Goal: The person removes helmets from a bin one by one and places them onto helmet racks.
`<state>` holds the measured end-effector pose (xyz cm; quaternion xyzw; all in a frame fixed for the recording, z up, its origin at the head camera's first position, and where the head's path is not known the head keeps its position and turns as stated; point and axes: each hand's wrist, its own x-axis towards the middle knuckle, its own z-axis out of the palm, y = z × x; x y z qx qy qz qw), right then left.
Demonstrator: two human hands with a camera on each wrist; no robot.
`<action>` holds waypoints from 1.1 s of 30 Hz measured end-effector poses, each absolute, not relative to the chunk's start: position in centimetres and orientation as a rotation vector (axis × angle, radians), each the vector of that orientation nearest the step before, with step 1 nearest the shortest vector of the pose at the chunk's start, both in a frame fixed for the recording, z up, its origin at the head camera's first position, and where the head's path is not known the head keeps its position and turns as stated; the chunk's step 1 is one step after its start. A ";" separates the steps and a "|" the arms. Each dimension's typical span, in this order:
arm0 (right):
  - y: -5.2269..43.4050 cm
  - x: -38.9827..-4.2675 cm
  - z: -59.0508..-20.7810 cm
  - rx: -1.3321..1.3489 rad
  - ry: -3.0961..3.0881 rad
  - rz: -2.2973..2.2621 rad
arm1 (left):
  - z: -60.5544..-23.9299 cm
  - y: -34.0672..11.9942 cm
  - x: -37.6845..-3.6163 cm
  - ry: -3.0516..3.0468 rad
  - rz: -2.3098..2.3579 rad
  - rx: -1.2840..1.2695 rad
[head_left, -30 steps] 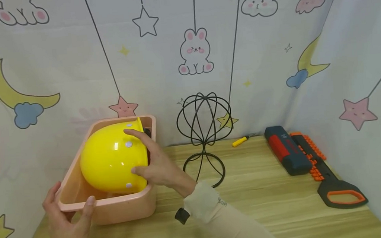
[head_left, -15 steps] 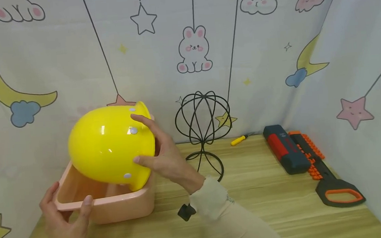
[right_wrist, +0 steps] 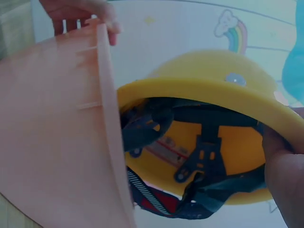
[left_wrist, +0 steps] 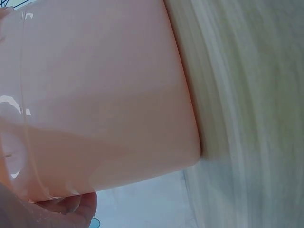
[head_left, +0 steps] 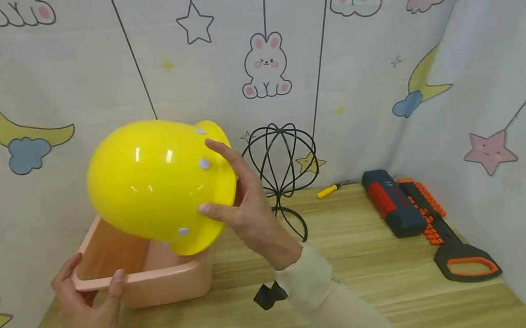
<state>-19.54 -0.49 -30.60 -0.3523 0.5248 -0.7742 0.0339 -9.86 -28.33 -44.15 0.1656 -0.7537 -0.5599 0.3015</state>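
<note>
A yellow hard hat (head_left: 153, 178) is tilted on its side above a pink plastic bin (head_left: 170, 282). My right hand (head_left: 255, 211) grips it by the brim, thumb and a finger on the outer shell. In the right wrist view the dark strap harness (right_wrist: 206, 156) inside the hard hat shows, with a strap hanging near the bin's rim. My left hand (head_left: 86, 306) holds the near left corner of the bin, thumb on the rim. The left wrist view shows mostly the bin's side wall (left_wrist: 104, 95), standing on the wood-grain table.
A black wire stand (head_left: 286, 162) with a round cage top is behind my right hand. Farther right lie a yellow-handled screwdriver-like tool (head_left: 327, 192), a dark blue and red case (head_left: 393, 202) and a black and orange handled tool (head_left: 467, 261). Printed curtains border the wood-grain table (head_left: 368, 269).
My right hand has lifted the hard hat up out of the bin and slightly right, tilting it. My left hand has stayed on the bin's corner.
</note>
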 end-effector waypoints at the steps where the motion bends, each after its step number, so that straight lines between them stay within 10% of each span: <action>1: -0.4 -19.5 -30.4 -1.080 1.597 -2.389 | -44.1 -28.4 -9.8 -1.993 -1.485 0.439; 33: 4.4 -16.5 -25.8 -1.102 0.995 -3.154 | -44.3 -28.5 -9.9 -1.912 -1.587 0.451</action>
